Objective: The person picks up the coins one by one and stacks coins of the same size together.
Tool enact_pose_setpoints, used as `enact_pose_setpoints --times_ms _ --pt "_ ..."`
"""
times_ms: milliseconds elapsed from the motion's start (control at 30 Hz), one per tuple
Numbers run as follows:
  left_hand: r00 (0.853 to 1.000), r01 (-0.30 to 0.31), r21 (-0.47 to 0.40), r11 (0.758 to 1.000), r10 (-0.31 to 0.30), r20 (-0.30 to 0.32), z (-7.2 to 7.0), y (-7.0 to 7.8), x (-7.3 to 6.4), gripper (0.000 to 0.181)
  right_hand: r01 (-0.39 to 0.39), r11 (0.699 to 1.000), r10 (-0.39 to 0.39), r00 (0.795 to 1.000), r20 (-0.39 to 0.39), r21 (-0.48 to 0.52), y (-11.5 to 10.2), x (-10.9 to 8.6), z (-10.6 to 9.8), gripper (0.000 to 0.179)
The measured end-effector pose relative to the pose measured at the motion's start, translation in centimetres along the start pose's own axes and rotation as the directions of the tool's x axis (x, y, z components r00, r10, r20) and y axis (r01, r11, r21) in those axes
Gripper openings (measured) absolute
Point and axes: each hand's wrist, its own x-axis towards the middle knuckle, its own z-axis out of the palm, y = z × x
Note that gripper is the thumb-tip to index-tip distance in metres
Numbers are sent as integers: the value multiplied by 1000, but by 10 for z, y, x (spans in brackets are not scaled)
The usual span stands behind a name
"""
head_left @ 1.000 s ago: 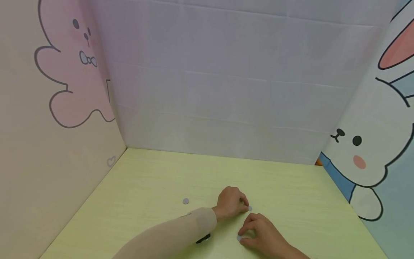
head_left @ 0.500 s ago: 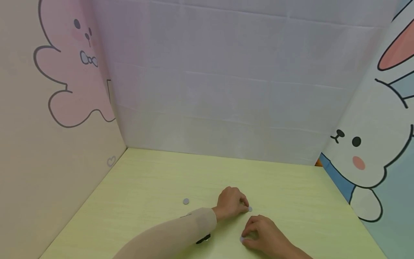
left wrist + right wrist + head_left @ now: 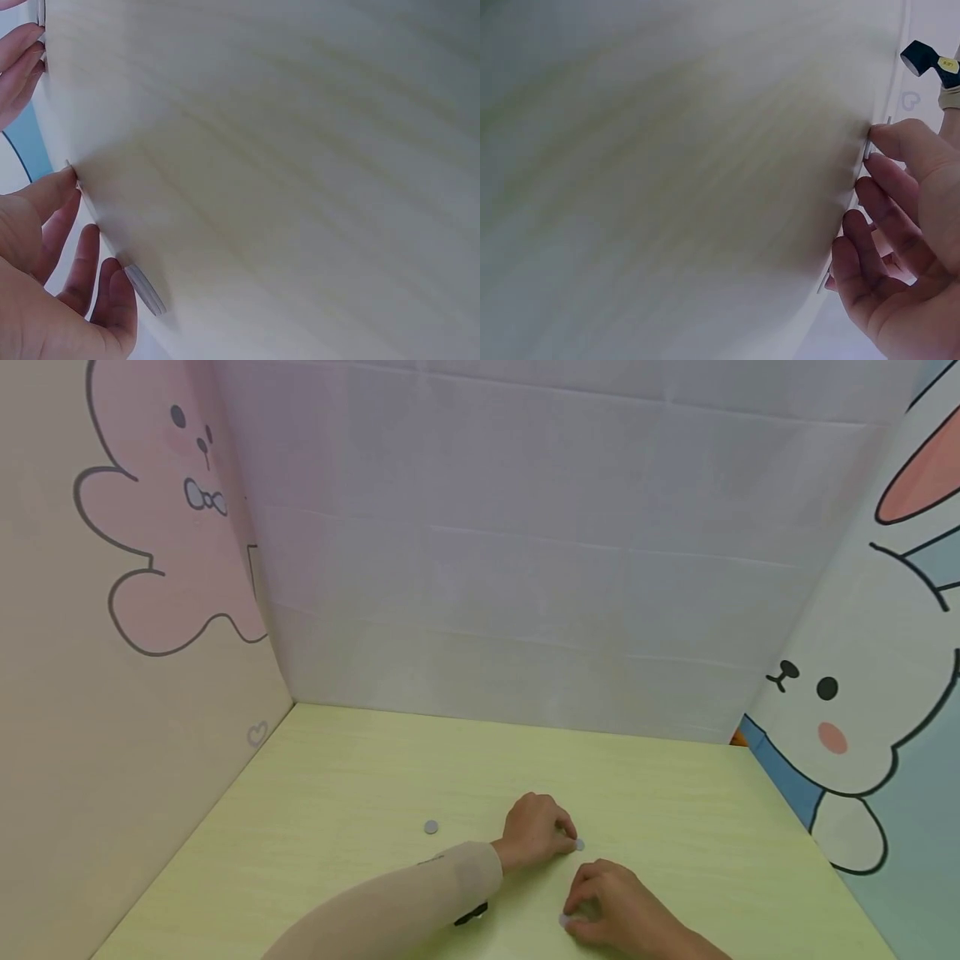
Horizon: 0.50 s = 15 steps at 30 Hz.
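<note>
Three small grey round discs lie on the pale yellow tabletop. My left hand, reaching further forward, pinches one disc between thumb and fingertip at the table surface. Nearer to me, my right hand has its thumb and forefinger on another disc; the right wrist view shows that disc edge-on between them. The third disc lies flat to the left of my left hand, untouched. In the left wrist view, a disc shows beyond my left hand's curled outer fingers.
The yellow tabletop meets a whitish back sheet. Side panels carry a pink cartoon figure at left and a white rabbit at right. A black wrist camera sits under my left sleeve.
My right hand has slid slightly right and toward me with its disc. The left hand and the disc at left stay where they were.
</note>
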Motion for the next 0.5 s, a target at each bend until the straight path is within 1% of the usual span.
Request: enact_pose_setpoints --times_ms 100,133,267,333,433,500 --pt "1000 -6 -2 1000 6 -4 -1 0 1 9 21 1000 -21 1000 -20 -8 2 -1 -1 6" --pt "1000 -8 -3 1000 8 -4 -1 0 1 9 23 1000 -23 999 -26 3 3 -1 -1 5" --pt "1000 -10 -2 1000 10 -7 -1 0 2 10 -3 998 6 998 -55 70 12 -2 -7 5" --pt "1000 -5 3 1000 5 -4 -1 0 2 11 -28 995 34 997 -68 94 19 -2 -11 6" --pt "1000 2 12 1000 -2 -2 -1 0 1 11 -65 994 73 993 -88 87 30 -2 -17 7" --pt "1000 1 16 1000 -1 -3 -1 0 1 10 -88 994 94 990 -106 64 38 -2 -20 9"
